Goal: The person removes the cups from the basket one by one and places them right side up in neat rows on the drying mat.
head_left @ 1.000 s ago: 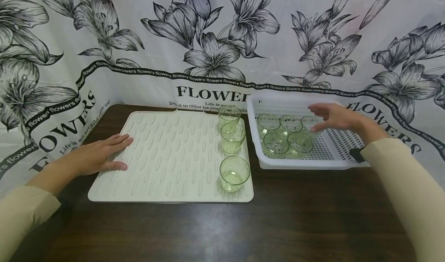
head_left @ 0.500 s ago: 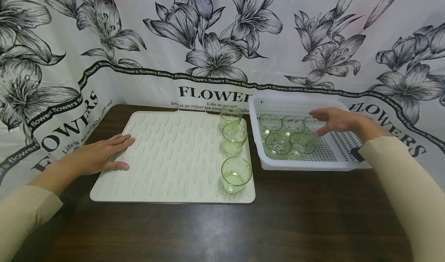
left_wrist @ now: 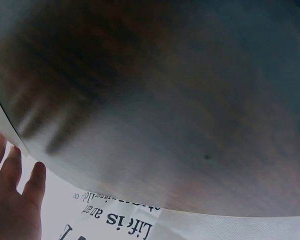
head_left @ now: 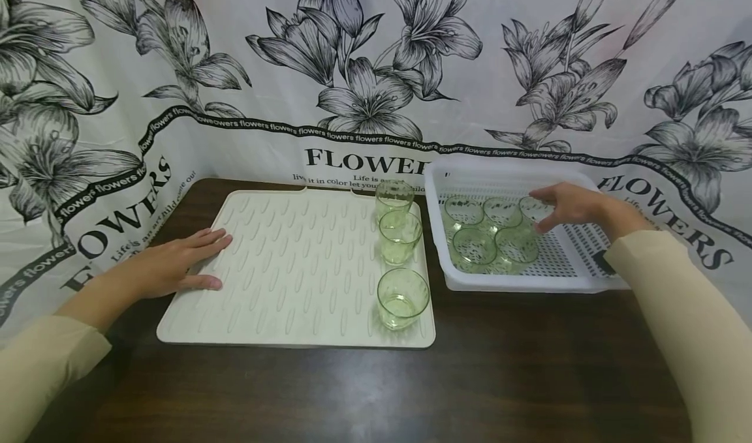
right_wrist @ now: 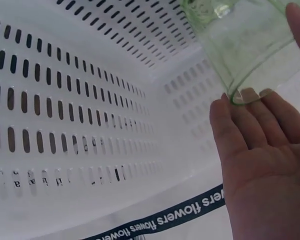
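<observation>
Flat on the left side of a white ridged drying mat (head_left: 294, 286) rests my left hand (head_left: 167, 263), its fingers straight. Three pale green glass tumblers stand upright in a column along the mat's right side, the nearest glass (head_left: 403, 299) a little apart from the other two. At the right, my right hand (head_left: 572, 209) reaches into a white perforated basket (head_left: 517, 281). It grips a green glass (right_wrist: 255, 47) by the rim, fingertips on one side and thumb on the other. Several more glasses, such as one at the front (head_left: 474, 246), fill the basket's left half.
The basket stands just right of the mat on a dark wooden table (head_left: 352, 391). A white curtain (head_left: 282, 123) printed with black flowers and lettering hangs directly behind both. A dark strap (head_left: 604, 261) shows at the right wrist.
My right hand has lowered slightly and closed in on the rear right glass in the basket. The left hand stays on the mat, and the view has shifted a little.
</observation>
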Motion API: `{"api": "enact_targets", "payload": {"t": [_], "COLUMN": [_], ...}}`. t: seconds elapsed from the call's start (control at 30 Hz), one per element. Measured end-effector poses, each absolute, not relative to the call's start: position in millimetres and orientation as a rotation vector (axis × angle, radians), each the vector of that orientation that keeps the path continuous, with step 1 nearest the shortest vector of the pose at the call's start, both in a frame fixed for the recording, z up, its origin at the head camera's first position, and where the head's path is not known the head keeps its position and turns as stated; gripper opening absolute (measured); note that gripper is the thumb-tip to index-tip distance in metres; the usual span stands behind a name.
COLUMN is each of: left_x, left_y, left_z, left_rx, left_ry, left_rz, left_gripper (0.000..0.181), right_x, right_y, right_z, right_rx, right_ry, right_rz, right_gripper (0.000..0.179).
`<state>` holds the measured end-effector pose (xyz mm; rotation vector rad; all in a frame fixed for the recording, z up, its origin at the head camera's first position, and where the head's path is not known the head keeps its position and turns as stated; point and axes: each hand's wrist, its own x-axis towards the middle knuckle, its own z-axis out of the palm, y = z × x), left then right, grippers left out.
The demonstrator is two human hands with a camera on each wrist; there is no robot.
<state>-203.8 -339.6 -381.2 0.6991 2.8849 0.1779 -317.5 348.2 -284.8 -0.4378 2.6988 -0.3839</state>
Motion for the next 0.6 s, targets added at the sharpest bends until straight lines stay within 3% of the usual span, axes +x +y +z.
{"api": "enact_targets", "payload": {"t": [0.6], "left_x": [-203], "left_y": [-340], "left_z": [-381], "left_rx": [0.719], "left_ry": [2.901], "left_rz": [0.144], "left_gripper": [0.091], "right_x": [-306], "right_y": [336], "right_z": [-265], "right_rx": [-0.41], "right_ry": [2.813], "right_rz": [-0.279], "right_gripper": [0.087]}}
